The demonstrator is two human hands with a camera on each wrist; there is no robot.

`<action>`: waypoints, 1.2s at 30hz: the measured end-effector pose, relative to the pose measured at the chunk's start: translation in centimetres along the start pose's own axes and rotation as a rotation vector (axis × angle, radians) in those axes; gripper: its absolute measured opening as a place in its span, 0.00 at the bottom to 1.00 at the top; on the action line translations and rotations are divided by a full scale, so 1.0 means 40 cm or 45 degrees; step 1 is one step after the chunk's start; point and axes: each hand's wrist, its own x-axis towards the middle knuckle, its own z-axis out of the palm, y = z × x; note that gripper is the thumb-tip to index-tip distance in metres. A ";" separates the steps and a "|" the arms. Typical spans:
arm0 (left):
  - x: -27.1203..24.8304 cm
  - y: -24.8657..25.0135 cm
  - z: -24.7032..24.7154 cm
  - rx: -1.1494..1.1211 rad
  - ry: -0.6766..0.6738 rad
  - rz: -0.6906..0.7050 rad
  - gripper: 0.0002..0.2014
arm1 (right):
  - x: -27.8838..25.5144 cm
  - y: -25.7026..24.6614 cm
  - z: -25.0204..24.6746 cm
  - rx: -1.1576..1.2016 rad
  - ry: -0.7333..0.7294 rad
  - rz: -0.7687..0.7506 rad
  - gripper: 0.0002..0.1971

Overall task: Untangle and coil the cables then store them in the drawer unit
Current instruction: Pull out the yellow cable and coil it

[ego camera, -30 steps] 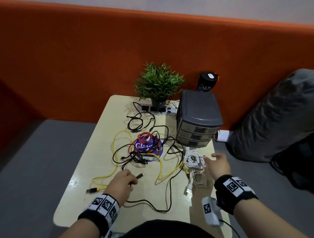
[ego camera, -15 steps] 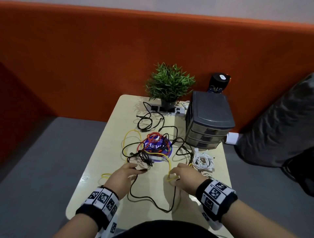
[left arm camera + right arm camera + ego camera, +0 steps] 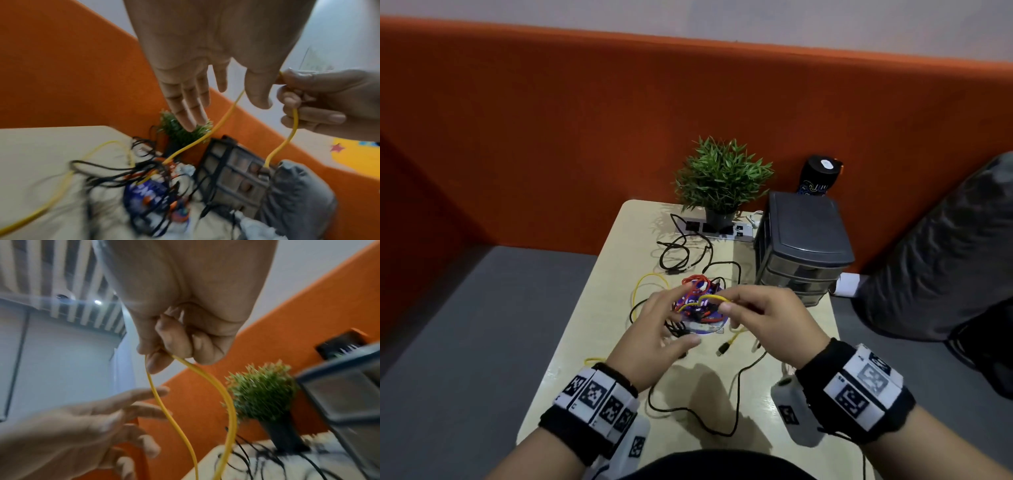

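Observation:
A tangle of black, red and yellow cables [image 3: 697, 294] lies mid-table around a blue disc [image 3: 702, 327]. My right hand [image 3: 756, 315] pinches a loop of the yellow cable [image 3: 226, 395] and holds it above the table. The cable's plug end [image 3: 724, 347] hangs below. My left hand [image 3: 654, 329] hovers beside the loop with fingers spread and straight [image 3: 189, 100], holding nothing. The grey drawer unit [image 3: 804, 246] stands at the table's right back, drawers shut. A black cable [image 3: 722, 421] loops near the front edge.
A potted plant [image 3: 722, 178] sits on a white power strip [image 3: 714, 229] at the back. A dark can [image 3: 820, 176] stands behind the drawer unit. An orange partition [image 3: 551, 120] backs the table. A grey bag [image 3: 945, 257] lies to the right.
My right hand has lifted the yellow cable off the table and raised it. My left hand has let go of the black cable end and risen, opening beside the loop.

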 end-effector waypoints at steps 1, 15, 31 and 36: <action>0.017 0.027 0.001 -0.007 0.003 0.068 0.24 | 0.000 -0.026 -0.006 -0.026 -0.011 -0.041 0.06; 0.075 0.232 -0.058 -0.133 -0.197 0.156 0.18 | 0.015 -0.131 -0.088 0.402 0.077 -0.051 0.09; 0.128 0.332 -0.133 -0.987 -0.190 0.205 0.16 | 0.118 -0.164 -0.095 0.556 0.400 -0.302 0.01; 0.166 0.364 -0.159 -1.301 -0.134 0.346 0.19 | 0.120 -0.134 -0.001 0.613 0.019 -0.166 0.08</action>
